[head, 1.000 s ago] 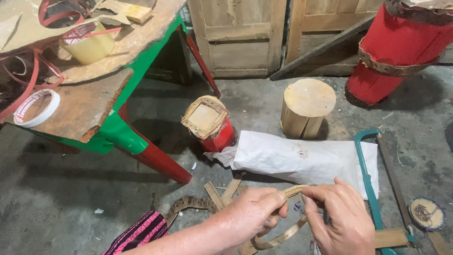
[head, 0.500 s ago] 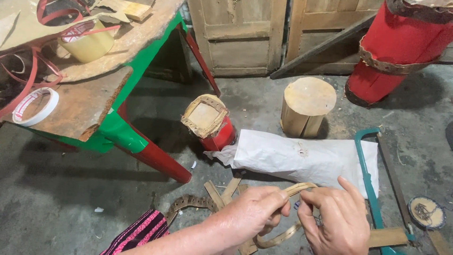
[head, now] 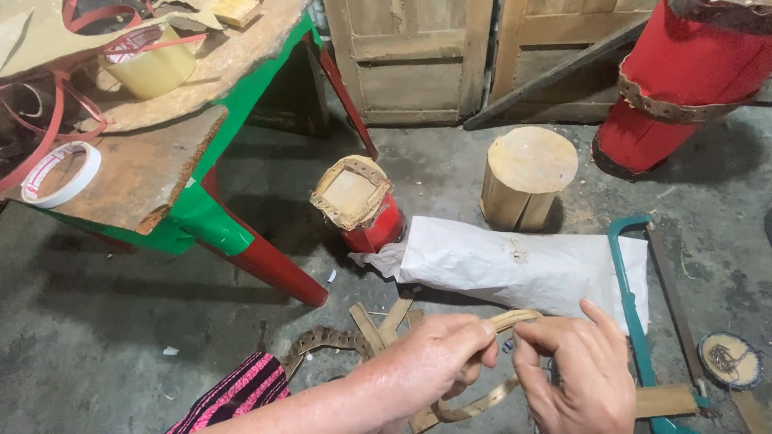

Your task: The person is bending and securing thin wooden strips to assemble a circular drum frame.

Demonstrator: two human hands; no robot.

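A rough craft workshop: bare concrete floor (head: 121,337), a worn red-and-green workbench (head: 185,153) with tape rolls (head: 60,173) near its edge, a log block (head: 527,177), a teal hacksaw (head: 631,305), plank doors (head: 418,56).

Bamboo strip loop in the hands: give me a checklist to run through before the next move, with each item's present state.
1. Left hand grips the bamboo strip: ok, fingers closed around the loop.
2. Right hand pinches the strip's upper end: ok, thumb and forefinger meet on it.
3. Strip unbroken: cannot tell, parts are hidden behind both hands.
4. Floor under the hands free of clutter: not ok, loose wood slats lie just below.
5. Green-framed saw away from the right hand: not ok, it lies right beside that hand.
6. White sack clear of the loop: ok, it lies beyond the hands.
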